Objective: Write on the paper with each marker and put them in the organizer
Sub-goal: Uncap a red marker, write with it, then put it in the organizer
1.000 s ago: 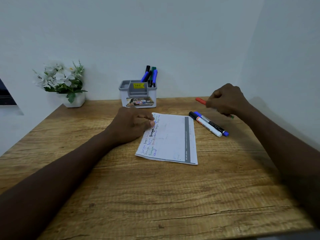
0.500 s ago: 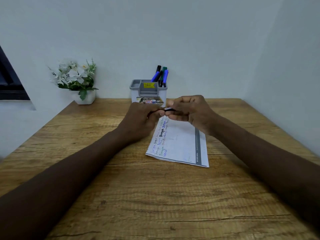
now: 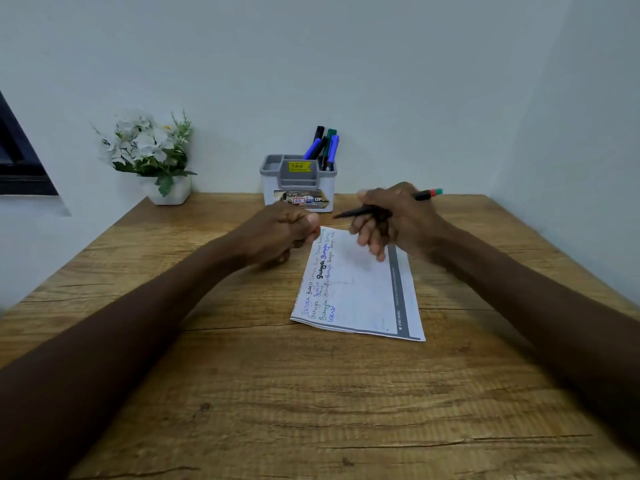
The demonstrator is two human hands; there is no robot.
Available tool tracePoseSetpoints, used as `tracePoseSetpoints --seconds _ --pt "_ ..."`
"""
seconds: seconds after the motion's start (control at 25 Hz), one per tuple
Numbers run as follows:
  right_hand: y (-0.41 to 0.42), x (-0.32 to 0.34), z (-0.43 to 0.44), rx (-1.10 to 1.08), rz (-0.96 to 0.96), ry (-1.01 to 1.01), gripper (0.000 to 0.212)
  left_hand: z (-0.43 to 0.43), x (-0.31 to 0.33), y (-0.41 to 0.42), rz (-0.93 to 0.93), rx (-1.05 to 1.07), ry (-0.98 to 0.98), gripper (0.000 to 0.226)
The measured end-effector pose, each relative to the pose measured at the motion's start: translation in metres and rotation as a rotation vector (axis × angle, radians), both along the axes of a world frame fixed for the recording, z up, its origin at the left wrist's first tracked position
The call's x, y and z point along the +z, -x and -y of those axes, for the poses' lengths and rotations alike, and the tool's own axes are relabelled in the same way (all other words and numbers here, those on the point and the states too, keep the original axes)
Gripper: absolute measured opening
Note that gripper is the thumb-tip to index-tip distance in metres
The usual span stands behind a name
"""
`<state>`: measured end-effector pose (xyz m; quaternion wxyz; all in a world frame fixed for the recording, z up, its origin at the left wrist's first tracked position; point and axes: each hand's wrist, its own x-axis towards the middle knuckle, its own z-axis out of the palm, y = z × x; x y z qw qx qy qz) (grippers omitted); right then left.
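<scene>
While hovering over far end of paper (image 3: 360,292), gripping marker (image 3: 424,194) in right hand (image 3: 398,220), fingers wrapped round black barrel, tip aimed left, red-green end poking out right. At paper's far-left corner, left hand (image 3: 284,233) with fingers curled tight; cannot tell if holding anything. Paper flat on surface (image 3: 311,393), handwriting down left edge. Organizer (image 3: 298,183) at far edge by wall, just beyond both hands, with markers (image 3: 325,147) upright in right compartment. Potted flowers (image 3: 152,150) far left.

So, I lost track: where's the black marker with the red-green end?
Head view, right of centre: the right hand holds the black marker above the far end of the white paper.
</scene>
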<state>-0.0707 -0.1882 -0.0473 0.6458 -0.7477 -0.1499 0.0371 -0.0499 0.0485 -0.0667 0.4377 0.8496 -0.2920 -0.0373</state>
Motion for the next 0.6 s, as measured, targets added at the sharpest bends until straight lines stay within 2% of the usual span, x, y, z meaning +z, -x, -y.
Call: tracePoseSetpoints --seconds 0.12,0.2,0.32,0.44,0.52,0.6 --pt "-0.003 0.007 0.027 -0.071 0.026 -0.085 0.028 -0.015 0.003 -0.013 -0.086 0.107 0.039 0.048" --pt "0.000 0.000 0.026 -0.019 0.024 -0.058 0.016 -0.011 0.001 -0.011 -0.107 0.066 0.032 0.047" --pt "0.006 -0.015 0.011 0.076 -0.017 0.044 0.019 -0.011 -0.004 -0.007 -0.078 -0.083 -0.150 0.054" --pt "0.013 -0.020 -0.001 0.117 -0.052 0.095 0.011 -0.017 -0.002 -0.009 -0.112 -0.127 -0.212 0.071" --pt "0.020 -0.022 -0.007 0.152 0.027 0.208 0.004 -0.016 -0.001 -0.007 -0.129 -0.130 -0.245 0.072" --pt "0.027 -0.025 -0.014 0.176 0.121 0.308 0.009 -0.016 -0.001 -0.007 -0.132 -0.137 -0.260 0.073"
